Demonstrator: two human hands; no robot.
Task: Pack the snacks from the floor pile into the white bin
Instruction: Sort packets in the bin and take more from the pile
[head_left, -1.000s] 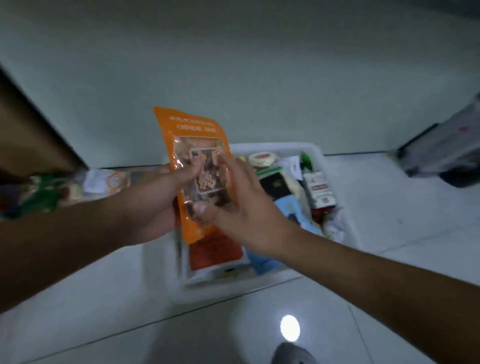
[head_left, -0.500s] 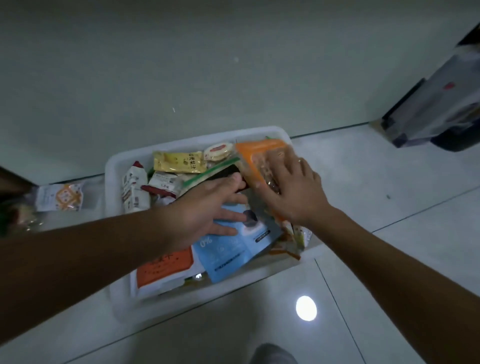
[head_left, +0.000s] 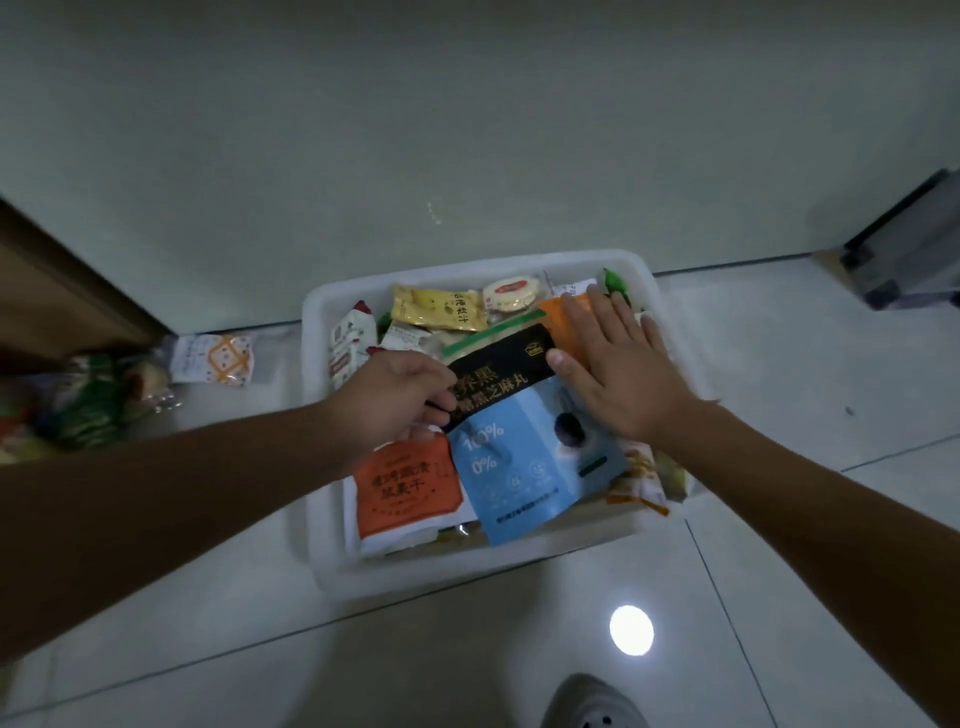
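Observation:
The white bin (head_left: 332, 564) sits on the floor against the wall, full of snack packs. My right hand (head_left: 623, 371) lies flat, fingers spread, on an orange pouch (head_left: 558, 319) at the bin's far right. My left hand (head_left: 397, 397) grips the left edge of a black-and-blue pouch (head_left: 524, 441) lying across the middle. An orange-and-white pack (head_left: 405, 493) is at the near left and a yellow pack (head_left: 439, 309) at the back. The floor pile (head_left: 78, 402) lies at the far left, with a white-and-orange packet (head_left: 215, 358) beside it.
A brown door edge (head_left: 57, 291) stands at the left behind the pile. A dark and clear container (head_left: 909, 249) stands by the wall at the right. My shoe (head_left: 592, 704) shows at the bottom, near a bright light reflection on the tiles.
The orange pouch, held up in both hands a second ago, has gone down into the bin's right side. My right hand now presses it flat and my left hand has taken the black-and-blue pouch's edge.

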